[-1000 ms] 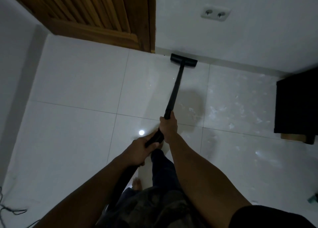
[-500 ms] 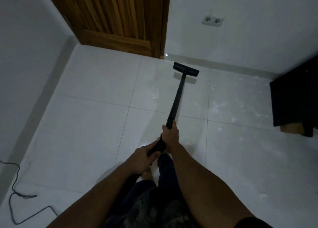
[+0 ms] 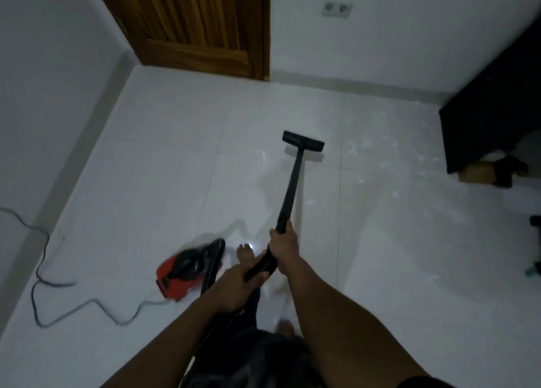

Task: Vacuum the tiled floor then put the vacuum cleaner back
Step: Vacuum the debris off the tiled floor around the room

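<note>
Wooden door (image 3: 199,27), wall socket (image 3: 336,9)

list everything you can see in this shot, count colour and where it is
tiled floor: one, white, across the view
specks: many, whitish, on the tiles right of the floor head
door: one, brown wood, far corner
wall socket: one double, pale, far wall right of the door
furniture: one, black, right edge
vacuum body: one, red and black, on the floor left of the feet
power cord: one, grey, looping over the floor at left
wand: one, black, slanting from the hands to the floor
floor head: one, black, on the tiles ahead
feet: two, bare, on the tiles
left hand: grips the wand's near end
right hand: grips the wand further along
</note>
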Motion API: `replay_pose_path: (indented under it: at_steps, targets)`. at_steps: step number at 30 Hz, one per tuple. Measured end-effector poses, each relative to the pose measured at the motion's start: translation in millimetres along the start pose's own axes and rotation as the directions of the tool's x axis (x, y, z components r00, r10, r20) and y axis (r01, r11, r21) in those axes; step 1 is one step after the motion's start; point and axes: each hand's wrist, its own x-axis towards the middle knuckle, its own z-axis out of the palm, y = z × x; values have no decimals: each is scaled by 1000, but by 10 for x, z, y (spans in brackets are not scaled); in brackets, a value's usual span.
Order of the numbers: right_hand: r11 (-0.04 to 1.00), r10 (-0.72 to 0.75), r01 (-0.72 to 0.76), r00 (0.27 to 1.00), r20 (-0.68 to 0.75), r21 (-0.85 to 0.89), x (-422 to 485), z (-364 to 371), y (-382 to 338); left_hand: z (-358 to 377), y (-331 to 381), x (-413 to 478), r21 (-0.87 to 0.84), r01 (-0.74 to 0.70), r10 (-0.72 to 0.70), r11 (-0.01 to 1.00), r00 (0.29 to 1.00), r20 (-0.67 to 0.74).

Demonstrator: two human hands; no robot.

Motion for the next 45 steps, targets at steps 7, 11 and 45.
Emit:
replay_pose_path:
  at_steps: [7,11,45]
  targets:
    - [997,55,-54,998,22,-55,-1008,-402,1309,1130,-265,-1094,-15,66,-65,998,996,62]
    - [996,79,-78,997,7,-43,-1511,-392,1937,1511,-461,-1717,-58,101,-95,993,990,103]
    - [973,231,-230,973,12,-13,-3774,-267,4977,3462,-1731,-4503,-117,150,-119,982,966,231]
